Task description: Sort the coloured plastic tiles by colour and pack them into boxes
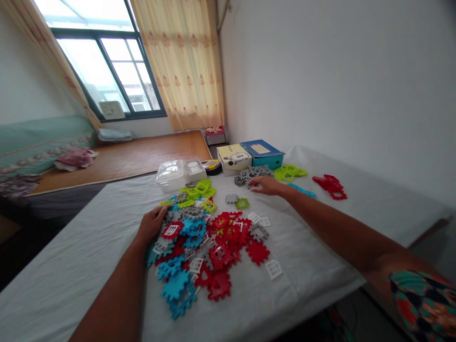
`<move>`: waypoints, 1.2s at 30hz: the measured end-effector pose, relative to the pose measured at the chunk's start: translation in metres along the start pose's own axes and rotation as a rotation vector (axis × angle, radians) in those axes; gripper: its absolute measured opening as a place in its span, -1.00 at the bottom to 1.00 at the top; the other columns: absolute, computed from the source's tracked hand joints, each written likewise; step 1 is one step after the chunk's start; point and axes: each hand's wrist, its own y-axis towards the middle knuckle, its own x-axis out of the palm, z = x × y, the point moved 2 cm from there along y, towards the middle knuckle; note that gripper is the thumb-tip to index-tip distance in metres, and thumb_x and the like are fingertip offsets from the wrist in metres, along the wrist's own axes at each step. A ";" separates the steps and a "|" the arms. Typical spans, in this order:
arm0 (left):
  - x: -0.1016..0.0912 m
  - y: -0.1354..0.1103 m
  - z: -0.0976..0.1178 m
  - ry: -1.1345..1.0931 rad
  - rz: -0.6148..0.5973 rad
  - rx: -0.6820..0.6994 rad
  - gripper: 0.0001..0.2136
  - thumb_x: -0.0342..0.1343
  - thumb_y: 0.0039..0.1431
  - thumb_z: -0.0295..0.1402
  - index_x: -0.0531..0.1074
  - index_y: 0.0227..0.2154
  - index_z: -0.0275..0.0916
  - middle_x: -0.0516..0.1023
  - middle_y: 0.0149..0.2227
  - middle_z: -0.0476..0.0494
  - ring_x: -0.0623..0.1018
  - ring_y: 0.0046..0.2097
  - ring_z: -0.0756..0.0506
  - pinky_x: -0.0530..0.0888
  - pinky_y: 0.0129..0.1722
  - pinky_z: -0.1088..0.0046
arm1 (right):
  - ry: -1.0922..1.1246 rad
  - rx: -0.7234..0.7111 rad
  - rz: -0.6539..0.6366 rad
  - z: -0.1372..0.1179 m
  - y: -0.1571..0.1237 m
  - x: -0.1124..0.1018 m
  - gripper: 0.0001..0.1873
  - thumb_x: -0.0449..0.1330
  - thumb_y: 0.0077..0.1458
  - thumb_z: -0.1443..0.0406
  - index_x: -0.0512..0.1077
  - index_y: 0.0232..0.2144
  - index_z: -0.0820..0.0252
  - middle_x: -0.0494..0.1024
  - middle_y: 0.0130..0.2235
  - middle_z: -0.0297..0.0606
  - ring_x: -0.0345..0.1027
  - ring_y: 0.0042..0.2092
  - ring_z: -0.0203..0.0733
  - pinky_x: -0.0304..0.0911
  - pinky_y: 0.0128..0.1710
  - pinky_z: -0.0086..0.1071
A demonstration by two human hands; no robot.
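A heap of flat toothed plastic building pieces lies before me, with blue pieces [176,285] on the left and red pieces [226,251] on the right. At the heap's left edge, my left hand [153,223] has its fingers curled against the pieces; its fingertips are hidden. My right hand [265,185] reaches to a separate grey pile [245,175], its fingers closed at the near edge on what looks like a grey piece. A single grey piece [231,198] and a lime piece [242,203] lie between the heap and that pile.
Beyond the pieces stand a clear plastic box [171,175], a black tape roll [213,167], a yellow box [235,159] and a blue box [262,153]. Lime pieces [290,172] and red pieces [330,185] lie right. White window pieces [273,269] lie near the heap.
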 end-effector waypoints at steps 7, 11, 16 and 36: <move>-0.001 -0.001 0.000 -0.007 0.003 0.007 -0.52 -0.07 0.09 -0.04 0.58 -0.16 -0.24 0.61 -0.09 -0.14 0.54 -0.01 -0.19 0.41 0.03 0.31 | 0.228 -0.128 -0.100 -0.053 -0.008 0.037 -0.48 0.39 -0.16 0.24 0.49 -0.09 0.27 0.56 -0.10 -0.09 0.42 -0.09 -0.08 0.29 -0.08 -0.29; -0.002 0.001 -0.002 0.017 0.010 0.011 -0.54 -0.07 0.09 -0.03 0.59 -0.17 -0.20 0.61 -0.08 -0.10 0.54 -0.01 -0.20 0.41 0.04 0.31 | 0.567 0.012 -0.317 -0.027 -0.021 0.018 -0.54 0.27 -0.02 0.03 0.52 -0.15 0.23 0.58 -0.29 -0.22 0.43 -0.34 -0.25 0.32 -0.38 -0.44; -0.002 0.002 -0.002 0.026 -0.001 -0.011 -0.52 -0.07 0.08 -0.01 0.58 -0.15 -0.20 0.60 -0.07 -0.10 0.53 0.02 -0.20 0.40 0.07 0.32 | 0.491 0.356 0.132 0.048 -0.040 -0.017 -0.54 0.28 -0.04 0.03 0.51 -0.16 0.22 0.58 -0.19 -0.16 0.45 -0.27 -0.20 0.35 -0.36 -0.42; -0.002 -0.001 0.001 0.014 0.011 -0.024 -0.52 -0.06 0.07 -0.01 0.58 -0.16 -0.20 0.61 -0.09 -0.10 0.54 -0.01 -0.21 0.41 0.04 0.31 | -0.336 0.543 0.350 0.076 -0.050 -0.011 -0.57 0.00 0.12 0.46 0.47 -0.01 0.24 0.50 0.00 0.04 0.28 0.07 0.15 0.21 0.02 0.02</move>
